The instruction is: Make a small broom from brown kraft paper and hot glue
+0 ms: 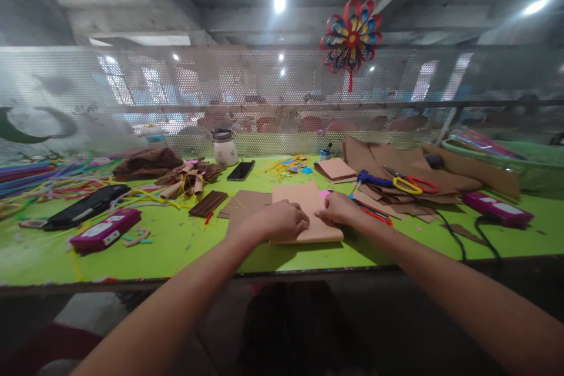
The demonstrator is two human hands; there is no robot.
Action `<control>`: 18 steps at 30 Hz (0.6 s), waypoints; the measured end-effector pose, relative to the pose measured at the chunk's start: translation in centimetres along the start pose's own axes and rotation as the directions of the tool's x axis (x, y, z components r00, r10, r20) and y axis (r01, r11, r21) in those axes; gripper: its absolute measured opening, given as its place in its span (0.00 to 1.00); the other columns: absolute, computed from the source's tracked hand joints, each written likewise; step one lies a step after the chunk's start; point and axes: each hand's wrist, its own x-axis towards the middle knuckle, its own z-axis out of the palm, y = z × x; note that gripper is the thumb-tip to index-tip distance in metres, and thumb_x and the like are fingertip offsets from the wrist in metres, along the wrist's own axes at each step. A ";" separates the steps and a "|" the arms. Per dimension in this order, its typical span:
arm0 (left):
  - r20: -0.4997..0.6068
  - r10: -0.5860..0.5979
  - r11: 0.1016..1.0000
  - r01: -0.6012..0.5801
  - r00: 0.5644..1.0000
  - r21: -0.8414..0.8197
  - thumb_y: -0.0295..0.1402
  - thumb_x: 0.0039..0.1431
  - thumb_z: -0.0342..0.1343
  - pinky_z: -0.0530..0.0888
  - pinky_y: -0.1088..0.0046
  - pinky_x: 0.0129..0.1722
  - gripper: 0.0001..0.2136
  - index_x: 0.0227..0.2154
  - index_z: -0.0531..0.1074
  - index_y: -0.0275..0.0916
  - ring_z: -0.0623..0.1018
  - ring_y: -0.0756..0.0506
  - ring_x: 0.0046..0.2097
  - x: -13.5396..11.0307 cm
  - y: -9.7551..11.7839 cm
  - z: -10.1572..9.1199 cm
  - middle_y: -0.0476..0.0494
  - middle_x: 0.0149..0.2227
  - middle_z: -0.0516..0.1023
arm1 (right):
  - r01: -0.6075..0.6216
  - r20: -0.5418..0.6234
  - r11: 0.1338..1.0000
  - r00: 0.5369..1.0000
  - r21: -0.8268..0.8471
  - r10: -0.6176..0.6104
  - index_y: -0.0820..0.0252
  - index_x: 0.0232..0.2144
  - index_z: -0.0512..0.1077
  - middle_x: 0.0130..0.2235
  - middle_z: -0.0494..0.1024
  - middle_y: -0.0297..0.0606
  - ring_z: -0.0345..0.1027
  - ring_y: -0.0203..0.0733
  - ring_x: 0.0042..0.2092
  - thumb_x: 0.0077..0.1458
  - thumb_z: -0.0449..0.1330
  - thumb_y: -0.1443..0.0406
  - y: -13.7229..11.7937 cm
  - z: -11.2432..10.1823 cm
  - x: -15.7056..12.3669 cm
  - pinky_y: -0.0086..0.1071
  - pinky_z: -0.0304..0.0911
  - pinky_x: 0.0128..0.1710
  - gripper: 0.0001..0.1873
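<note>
A tan foam sheet (299, 200) lies flat on the lime-green table (185, 247) straight ahead of me. My left hand (282, 220) rests on its left part with the fingers curled down onto the sheet. My right hand (337, 208) pinches the sheet's right part, fingers pressed together on it. The two hands nearly meet over the sheet's middle. A darker brown sheet (244, 200) lies partly under its left side.
Scissors with red and yellow handles (409, 183) and a blue tool (374, 179) lie on brown sheets at right. A black phone (241, 170), a white jar (224, 147), brown strips (208, 204), magenta boxes (106, 230) (497, 208), cables and a perforated screen stand around.
</note>
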 end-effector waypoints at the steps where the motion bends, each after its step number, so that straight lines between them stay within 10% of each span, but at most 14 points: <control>1: 0.026 0.015 1.000 -0.016 1.000 0.022 0.30 0.61 0.47 0.65 0.70 0.40 0.12 0.31 0.77 0.40 0.74 0.45 0.39 0.2 0.3 -0.3 0.43 0.31 0.78 | 0.003 -0.015 1.000 1.000 -0.008 -0.003 0.65 0.24 0.76 0.29 0.79 0.49 0.71 0.47 0.31 0.44 0.65 0.56 -0.2 -0.2 -0.2 0.32 0.56 0.27 0.15; 7: 0.082 0.038 0.996 -0.045 0.996 0.082 0.30 0.60 0.49 0.63 0.66 0.45 0.09 0.31 0.75 0.39 0.72 0.43 0.42 0.2 1.0 0.0 0.41 0.30 0.77 | 0.263 -0.143 0.965 0.954 -0.017 -0.263 0.64 0.47 0.72 0.49 0.74 0.47 0.63 0.47 0.52 0.58 0.55 0.62 -2.8 -1.5 -5.2 0.35 0.57 0.49 0.17; 11: 0.032 0.010 0.992 -0.014 0.999 0.128 0.33 0.62 0.48 0.64 0.64 0.46 0.11 0.39 0.74 0.40 0.71 0.41 0.43 -0.7 1.1 0.6 0.38 0.39 0.76 | 0.576 -0.119 0.817 0.809 -0.035 -0.576 0.63 0.42 0.74 0.44 0.77 0.47 0.67 0.48 0.48 0.62 0.50 0.59 -3.7 -0.2 -10.1 0.40 0.60 0.49 0.17; 18: 0.006 -0.065 0.980 0.063 0.998 0.191 0.33 0.61 0.46 0.67 0.61 0.41 0.13 0.44 0.71 0.39 0.71 0.40 0.40 -1.5 1.9 0.7 0.35 0.44 0.73 | 0.607 -0.149 0.788 0.774 -0.102 -0.616 0.70 0.60 0.58 0.62 0.60 0.56 0.52 0.56 0.63 0.60 0.48 0.48 -2.6 2.6 -12.7 0.50 0.51 0.60 0.36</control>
